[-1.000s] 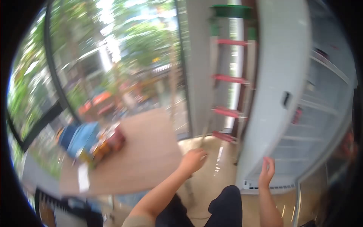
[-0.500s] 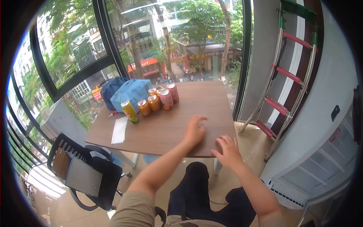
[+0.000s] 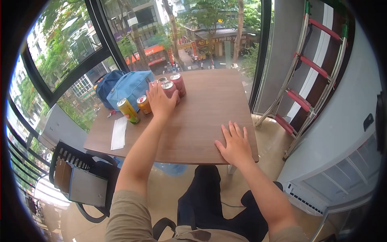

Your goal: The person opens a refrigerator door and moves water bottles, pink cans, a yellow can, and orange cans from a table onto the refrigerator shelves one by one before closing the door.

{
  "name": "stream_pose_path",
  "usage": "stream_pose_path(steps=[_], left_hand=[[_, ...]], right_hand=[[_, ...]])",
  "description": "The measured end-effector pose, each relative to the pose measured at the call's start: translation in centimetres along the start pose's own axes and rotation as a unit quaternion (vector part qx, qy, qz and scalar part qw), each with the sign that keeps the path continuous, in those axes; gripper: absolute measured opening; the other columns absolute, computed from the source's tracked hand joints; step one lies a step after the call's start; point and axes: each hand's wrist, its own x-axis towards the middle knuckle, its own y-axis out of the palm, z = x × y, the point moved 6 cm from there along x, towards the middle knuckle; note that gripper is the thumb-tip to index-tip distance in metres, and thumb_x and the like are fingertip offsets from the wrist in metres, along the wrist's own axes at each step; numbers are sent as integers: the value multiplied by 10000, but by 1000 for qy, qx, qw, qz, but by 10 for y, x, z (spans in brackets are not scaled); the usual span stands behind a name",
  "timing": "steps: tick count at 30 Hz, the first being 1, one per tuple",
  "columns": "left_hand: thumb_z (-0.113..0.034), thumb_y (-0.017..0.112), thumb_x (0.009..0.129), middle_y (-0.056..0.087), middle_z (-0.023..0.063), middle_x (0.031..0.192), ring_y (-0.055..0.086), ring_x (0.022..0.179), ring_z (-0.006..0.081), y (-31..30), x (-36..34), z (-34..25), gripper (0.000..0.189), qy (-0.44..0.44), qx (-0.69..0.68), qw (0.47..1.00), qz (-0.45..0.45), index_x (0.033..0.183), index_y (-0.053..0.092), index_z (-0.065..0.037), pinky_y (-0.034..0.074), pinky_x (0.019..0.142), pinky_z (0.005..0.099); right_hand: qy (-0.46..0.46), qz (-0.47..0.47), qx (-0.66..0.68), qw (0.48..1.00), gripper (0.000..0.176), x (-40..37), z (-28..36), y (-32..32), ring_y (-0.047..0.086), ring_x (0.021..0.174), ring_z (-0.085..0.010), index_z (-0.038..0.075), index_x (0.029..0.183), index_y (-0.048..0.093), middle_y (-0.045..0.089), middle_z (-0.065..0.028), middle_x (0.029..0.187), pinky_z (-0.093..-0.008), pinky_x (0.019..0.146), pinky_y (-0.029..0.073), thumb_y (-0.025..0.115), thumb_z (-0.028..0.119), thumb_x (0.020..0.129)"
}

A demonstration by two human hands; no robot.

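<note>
My left hand [image 3: 162, 103] is among the drink cans, its thumb spread from the fingers in front of a pink can [image 3: 168, 88]. It covers part of the group, and I cannot see whether its fingertips touch a can. Just left of it stand an orange can [image 3: 143, 105] and a tall yellow-green can [image 3: 128, 111]. Another pink can [image 3: 178, 85] stands behind to the right, and more can tops show past the fingers. My right hand [image 3: 234, 146] lies flat near the table's front right corner, fingers spread, holding nothing.
The cans stand on a brown wooden table [image 3: 201, 121]. A light blue bag [image 3: 131, 89] sits behind them, with white paper [image 3: 118, 134] at the left. A black chair [image 3: 86, 165] holding a box is left, a ladder [image 3: 310, 76] right. Windows rise behind the table.
My left hand has moved forward and left from the table's front to the cans. My right hand has moved slightly forward and settled flat on the table. The view has shifted a little.
</note>
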Motion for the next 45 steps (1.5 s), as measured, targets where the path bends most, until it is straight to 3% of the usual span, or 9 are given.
stream_pose_path(steps=[4, 13, 19, 24, 27, 33, 38, 42, 45], left_hand=[[-697, 741, 879, 324, 257, 1714, 182, 1653, 397, 26, 15, 0, 1086, -88, 67, 985, 135, 1599, 399, 41, 145, 1341, 529], [-499, 848, 848, 390, 256, 1655, 190, 1640, 419, 27, 3, -3, 974, -82, 29, 993, 81, 1535, 434, 53, 154, 1331, 572], [-354, 925, 775, 639, 132, 1358, 565, 1365, 318, -9, -24, -33, 725, 62, -95, 994, 10, 1326, 557, -59, 190, 1287, 615], [-258, 902, 797, 653, 132, 1260, 629, 1221, 311, -49, -65, -82, 687, 18, -242, 969, 38, 1343, 549, -36, 306, 1241, 536], [-202, 937, 774, 649, 118, 1247, 627, 1209, 205, -68, -98, -116, 741, -60, -503, 847, 159, 1369, 540, -9, 511, 1039, 338], [-192, 919, 788, 672, 131, 1255, 651, 1211, 224, -99, -146, -173, 729, -10, -513, 816, 267, 1381, 536, -15, 524, 1049, 385], [-148, 899, 803, 648, 146, 1321, 641, 1246, 233, -87, -163, -192, 778, -19, -555, 788, 267, 1462, 508, -15, 518, 1077, 386], [-139, 754, 997, 616, 134, 1409, 628, 1258, 218, -82, -170, -214, 653, -87, -595, 747, 284, 1564, 456, -16, 534, 1053, 342], [-176, 695, 1069, 626, 138, 1387, 652, 1229, 200, -99, -175, -244, 585, -187, -641, 685, 290, 1573, 442, -18, 558, 1010, 319]], right_hand=[[3, -5, 10, 1000, 745, 0, -1, -2, 318, 1612, -324, 87, 1632, 465, 396, -193, 1708, -562, 1331, 179, 550, 561, 1063], [0, -13, 17, 1000, 733, 0, -1, -2, 329, 1605, -325, 81, 1609, 498, 418, -194, 1694, -557, 1328, 196, 568, 556, 1055], [6, -22, 31, 999, 752, -1, -3, -4, 328, 1605, -322, 57, 1593, 507, 422, -198, 1689, -557, 1328, 196, 588, 563, 1043], [-30, -82, 101, 991, 856, -7, -1, -18, 457, 1517, -362, 33, 1584, 481, 540, -197, 1584, -575, 1302, 262, 683, 600, 975], [-62, -116, 202, 970, 911, -13, -4, -27, 547, 1421, -377, 35, 1596, 453, 569, -207, 1536, -547, 1233, 378, 747, 592, 937], [-82, -156, 318, 931, 811, -28, -7, -43, 711, 1118, -403, 83, 1520, 514, 707, -191, 1276, -499, 932, 583, 840, 383, 841], [-65, -280, 349, 892, 662, -38, -18, -41, 730, 952, -455, 74, 1424, 552, 745, -210, 1098, -539, 817, 601, 776, 331, 858], [-13, -295, 379, 877, 767, -37, -27, -35, 701, 957, -505, 73, 1393, 531, 723, -250, 1082, -582, 809, 573, 797, 553, 857], [9, -299, 392, 870, 711, -44, -32, -26, 706, 948, -496, 92, 1419, 525, 721, -260, 1089, -559, 805, 569, 799, 467, 881]])
